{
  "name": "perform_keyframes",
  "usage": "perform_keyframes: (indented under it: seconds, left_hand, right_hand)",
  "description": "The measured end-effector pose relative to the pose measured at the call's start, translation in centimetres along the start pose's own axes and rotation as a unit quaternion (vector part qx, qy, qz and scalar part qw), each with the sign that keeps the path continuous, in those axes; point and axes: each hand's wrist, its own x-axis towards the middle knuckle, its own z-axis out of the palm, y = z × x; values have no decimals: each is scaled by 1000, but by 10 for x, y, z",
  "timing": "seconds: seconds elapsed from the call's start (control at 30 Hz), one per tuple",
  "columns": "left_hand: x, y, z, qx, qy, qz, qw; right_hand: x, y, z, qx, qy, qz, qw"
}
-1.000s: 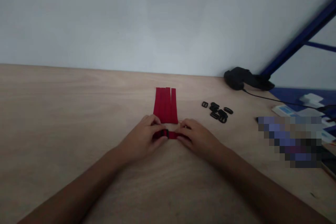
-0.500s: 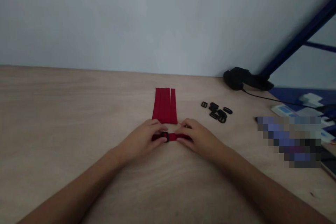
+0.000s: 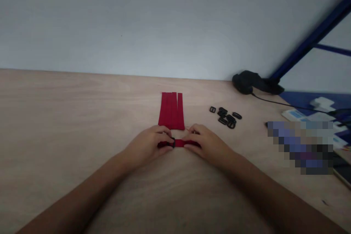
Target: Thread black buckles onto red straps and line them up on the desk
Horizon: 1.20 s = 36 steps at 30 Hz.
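Observation:
Between my hands runs a short red webbing strap, level and just above or on the table; which of the two I cannot tell. My left hand pinches a black slider buckle that sits around the strap, the fingers covering part of it. The strap's right part is gripped by my right hand, thumb and fingers closed on it. Directly beyond the hands lie several red webbing strips side by side, their near ends close to my fingertips.
Several black plastic buckles lie right of the strips, one small slider apart from them. At the back right rests a black object with a cable. White items and a blurred-out patch are at the right.
My left fingers have closed further over the black buckle, hiding more of it. My right hand keeps its hold on the strap. The view has shifted slightly.

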Motion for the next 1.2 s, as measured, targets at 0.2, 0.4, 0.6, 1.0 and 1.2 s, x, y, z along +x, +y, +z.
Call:
perform_keyframes:
  seconds: [0.2, 0.4, 0.6, 1.0, 1.2]
  left_hand:
    - [-2, -2, -2, 14, 0, -11, 1000]
    - [-5, -2, -12, 29, -12, -28, 999]
    - [-5, -3, -13, 40, -11, -43, 998]
    - [-4, -6, -13, 25, -31, -51, 998]
    - [-5, -6, -13, 29, -26, -69, 997]
  right_hand:
    - [1, 6, -14, -34, 30, 35, 998]
    - [-5, 44, -51, -193, 77, 292, 933]
    - [-10, 52, -62, -198, 36, 327, 923]
    - [-5, 13, -38, 30, -110, 78, 990]
    - [-6, 16, -39, 45, -105, 83, 990]
